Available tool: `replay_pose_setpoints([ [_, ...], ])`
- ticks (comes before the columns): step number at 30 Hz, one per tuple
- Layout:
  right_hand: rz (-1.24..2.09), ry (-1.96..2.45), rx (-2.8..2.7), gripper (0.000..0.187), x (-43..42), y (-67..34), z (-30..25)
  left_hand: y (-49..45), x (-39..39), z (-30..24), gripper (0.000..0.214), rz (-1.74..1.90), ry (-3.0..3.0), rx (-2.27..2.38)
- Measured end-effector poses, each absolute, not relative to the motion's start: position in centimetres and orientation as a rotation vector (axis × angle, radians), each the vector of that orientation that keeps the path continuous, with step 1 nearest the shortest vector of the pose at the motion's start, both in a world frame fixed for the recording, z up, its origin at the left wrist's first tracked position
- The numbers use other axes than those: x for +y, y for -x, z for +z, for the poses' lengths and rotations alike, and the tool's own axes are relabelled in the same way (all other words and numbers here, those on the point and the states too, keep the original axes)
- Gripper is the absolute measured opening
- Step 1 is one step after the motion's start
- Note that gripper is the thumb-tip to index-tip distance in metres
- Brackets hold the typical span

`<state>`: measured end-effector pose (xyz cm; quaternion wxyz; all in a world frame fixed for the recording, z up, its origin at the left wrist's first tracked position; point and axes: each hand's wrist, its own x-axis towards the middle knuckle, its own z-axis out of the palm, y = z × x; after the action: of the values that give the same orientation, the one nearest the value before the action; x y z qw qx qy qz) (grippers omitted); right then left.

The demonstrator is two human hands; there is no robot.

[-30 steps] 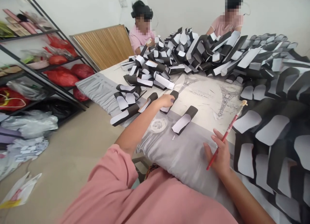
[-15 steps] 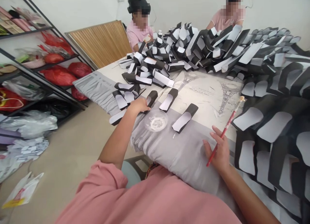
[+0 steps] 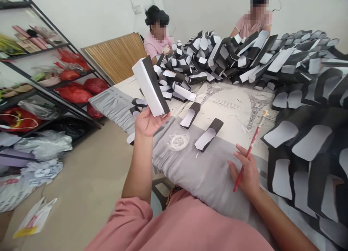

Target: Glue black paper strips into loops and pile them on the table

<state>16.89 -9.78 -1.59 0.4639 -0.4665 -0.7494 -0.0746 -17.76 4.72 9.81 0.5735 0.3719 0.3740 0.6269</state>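
My left hand (image 3: pixel 146 122) is closed round the lower end of a black-and-white folded paper box (image 3: pixel 150 85), held up and tilted above the table's near left edge. My right hand (image 3: pixel 246 171) rests on the grey cloth and grips a red-handled brush (image 3: pixel 251 146), whose tip points away over the Eiffel-tower print. A small clear dish (image 3: pixel 178 140) with white glue sits between my hands. Two open black-and-white box pieces (image 3: pixel 208 134) lie just beyond the dish.
A big heap of folded boxes (image 3: pixel 217 59) covers the far table. Flat black-and-white blanks (image 3: pixel 307 146) are fanned out at the right. Two people in pink sit across the table. Metal shelves (image 3: pixel 40 80) with red bags stand at the left; plastic bags litter the floor.
My left hand took a box from the small pile at the table's left edge and lifted it upright. The right hand with the brush stayed put.
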Motion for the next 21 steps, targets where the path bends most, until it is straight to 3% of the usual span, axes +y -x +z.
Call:
replay_pose_setpoints([
  [16,-0.244,1.087,-1.859,0.053,-10.1,-17.1,-1.4,14.3,1.7,8.5,0.026,1.360,-0.933,0.950],
  [21,-0.242,1.095,-1.862,0.054,-10.1,-17.3,-1.5,16.9,6.3,7.7,0.019,1.372,-1.512,1.504],
])
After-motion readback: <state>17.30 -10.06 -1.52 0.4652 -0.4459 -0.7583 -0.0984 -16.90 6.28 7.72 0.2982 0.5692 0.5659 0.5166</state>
